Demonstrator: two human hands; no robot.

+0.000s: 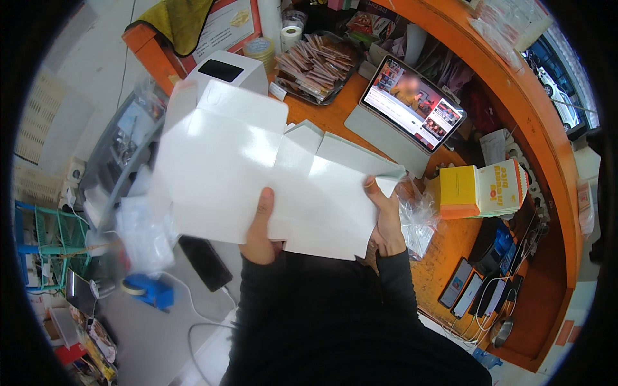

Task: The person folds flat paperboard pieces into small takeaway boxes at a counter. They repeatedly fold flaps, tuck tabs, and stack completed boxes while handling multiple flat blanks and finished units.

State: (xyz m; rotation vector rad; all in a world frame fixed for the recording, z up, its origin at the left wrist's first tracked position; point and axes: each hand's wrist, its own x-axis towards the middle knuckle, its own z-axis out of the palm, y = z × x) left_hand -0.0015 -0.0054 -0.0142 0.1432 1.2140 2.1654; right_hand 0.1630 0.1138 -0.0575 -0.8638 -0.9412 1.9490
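A glossy white sheet of folding-box cardboard, creased and partly unfolded, spans the middle of the view. My left hand grips its lower edge near the centre, thumb on top and fingers hidden underneath. At the right end, my right hand holds the sheet by a bent-up flap, its thumb against the edge. Several flaps stand along the far side, and one wide panel reaches out to the left. Clear plastic wrap lies just beyond my right hand.
Behind the cardboard are a white boxy device, a tray of packets and a propped tablet. Yellow-and-white boxes and phones sit to the right. A black phone and blue tape dispenser lie left.
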